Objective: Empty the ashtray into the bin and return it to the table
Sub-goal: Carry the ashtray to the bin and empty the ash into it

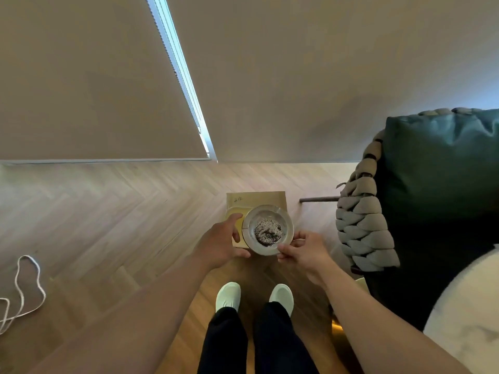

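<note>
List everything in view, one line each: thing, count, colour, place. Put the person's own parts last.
ashtray: 1, clear glass, held level above the bin, centre
ash: 1 pile, grey and black, inside the ashtray
bin: 1, gold-tan, square, on the floor under the ashtray
floor: 1, brown herringbone wood
blind: 1, beige, upper left, bright gap along its edge
cord: 1, white, looped on the floor, far left
chair: 1, grey woven rope frame, right
cushion: 1, dark green, on the chair
shoes: 2, white, bottom centre
trousers: 1 pair, black
left hand: 1, at the ashtray's left rim
right hand: 1, fingers pinching the right rim
</note>
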